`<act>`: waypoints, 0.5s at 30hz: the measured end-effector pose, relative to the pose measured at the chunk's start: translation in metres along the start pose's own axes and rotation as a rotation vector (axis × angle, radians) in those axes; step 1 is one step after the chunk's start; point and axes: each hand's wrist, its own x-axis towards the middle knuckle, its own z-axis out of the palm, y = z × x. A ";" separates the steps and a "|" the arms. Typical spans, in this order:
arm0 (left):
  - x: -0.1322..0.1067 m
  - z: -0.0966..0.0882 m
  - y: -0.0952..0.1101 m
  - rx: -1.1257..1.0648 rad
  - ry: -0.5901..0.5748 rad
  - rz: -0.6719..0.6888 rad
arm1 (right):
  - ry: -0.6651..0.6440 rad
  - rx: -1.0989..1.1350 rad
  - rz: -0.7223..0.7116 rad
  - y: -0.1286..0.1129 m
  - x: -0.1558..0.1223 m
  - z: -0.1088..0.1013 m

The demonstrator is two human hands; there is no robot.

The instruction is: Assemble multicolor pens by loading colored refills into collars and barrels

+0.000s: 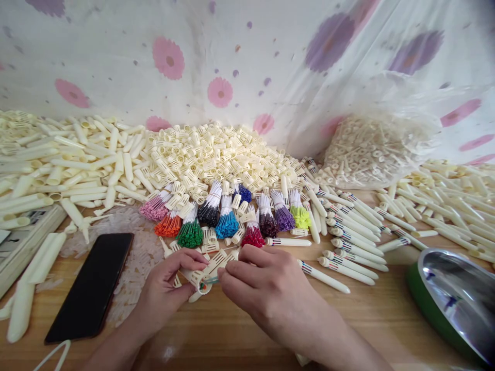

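Between the thumb and fingers of my left hand (pixel 164 283) is a cream slotted pen barrel (pixel 196 279), its round open end turned toward my right hand. Bits of orange and green show inside that opening. My right hand (pixel 266 288) is closed in a pinch on a thin bluish-green pen refill (pixel 211 281), whose one end is at the barrel's mouth; the fingertips partly hide it. Just beyond my hands stand bundles of colored refills, among them red (pixel 253 234), light blue (pixel 226 222), green (pixel 189 232) and orange (pixel 168 224). Loose slotted barrels (pixel 216 263) lie beneath the hands.
A black phone (pixel 91 286) lies at left on small clear plastic pieces (pixel 129 268). Behind are heaps of slotted barrels (pixel 216 154) and long cream tubes (pixel 85 154). At right are assembled multicolor pens (pixel 351 242), a bag of small parts (pixel 371 149) and a green-sided metal bowl (pixel 417 288).
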 end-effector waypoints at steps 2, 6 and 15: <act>0.000 0.000 0.000 0.006 -0.002 -0.001 | -0.005 0.000 -0.002 0.000 0.000 0.001; 0.000 0.001 -0.001 -0.007 -0.003 0.008 | 0.011 0.003 -0.002 0.001 -0.001 0.000; -0.001 -0.005 -0.004 0.035 -0.028 0.007 | -0.005 0.010 -0.020 0.004 -0.002 -0.004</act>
